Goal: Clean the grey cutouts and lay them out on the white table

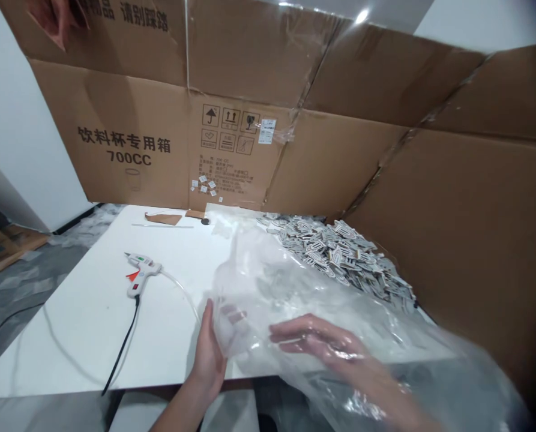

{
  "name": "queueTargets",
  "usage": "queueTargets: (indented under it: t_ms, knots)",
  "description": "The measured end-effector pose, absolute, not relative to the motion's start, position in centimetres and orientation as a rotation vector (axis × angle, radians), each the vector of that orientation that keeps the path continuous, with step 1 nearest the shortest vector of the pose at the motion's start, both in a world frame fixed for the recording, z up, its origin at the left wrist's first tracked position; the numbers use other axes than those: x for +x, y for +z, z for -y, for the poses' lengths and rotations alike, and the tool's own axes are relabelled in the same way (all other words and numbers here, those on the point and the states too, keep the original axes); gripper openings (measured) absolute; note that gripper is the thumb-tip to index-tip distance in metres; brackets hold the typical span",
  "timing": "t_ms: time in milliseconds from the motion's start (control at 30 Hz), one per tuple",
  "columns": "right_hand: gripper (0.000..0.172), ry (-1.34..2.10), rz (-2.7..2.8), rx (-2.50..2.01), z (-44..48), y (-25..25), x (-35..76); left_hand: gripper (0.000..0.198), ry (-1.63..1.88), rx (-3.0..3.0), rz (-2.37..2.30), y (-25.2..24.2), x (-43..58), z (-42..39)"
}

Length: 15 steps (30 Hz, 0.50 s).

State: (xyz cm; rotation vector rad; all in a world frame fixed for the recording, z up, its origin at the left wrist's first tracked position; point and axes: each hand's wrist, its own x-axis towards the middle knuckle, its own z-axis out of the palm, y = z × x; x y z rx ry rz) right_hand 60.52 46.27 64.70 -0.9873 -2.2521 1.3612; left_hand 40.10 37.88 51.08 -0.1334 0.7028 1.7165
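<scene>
A large clear plastic bag (290,282) spreads across the front right of the white table and hangs over its near edge. My left hand (210,354) grips the left side of the bag, with fingers showing faintly through the film. My right hand (322,342) is partly covered by the plastic, its fingers stretched out and somewhat blurred. Behind the bag lies a heap of flat grey pieces with white outlined markings (335,252). To the left of my hands a white glue gun (141,273) lies on its side, a clear glue stick (177,285) trailing from its back.
Tall cardboard walls (340,162) enclose the back and right of the table (92,336). A black cord (123,348) runs from the glue gun over the front edge. Brown scraps (164,219) and a thin white stick (162,226) lie at the back.
</scene>
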Motion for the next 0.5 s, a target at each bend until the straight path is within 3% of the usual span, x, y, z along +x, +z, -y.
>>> queueTargets:
  t_ms: [67, 300, 400, 500]
  knots:
    - [0.027, 1.522, 2.293, -0.874, -45.7, 64.1, 58.1, 0.068, 1.732, -0.099, -0.681, 51.6, 40.1, -37.3]
    - [0.026, 1.514, 2.429, -0.665, -48.3, 61.0, 51.7, 0.069, 1.774, 0.007, -0.653, 52.4, 39.9, -36.1]
    - [0.049, 1.552, 2.520, -0.625, -48.8, 59.6, 50.5, 0.077, 1.749, -0.002, -0.631, 52.2, 39.5, -35.6]
    - [0.060, 1.311, 2.681, -0.601, -48.4, 58.4, 49.7, 0.082, 1.721, -0.049, -0.642, 52.3, 39.0, -35.1]
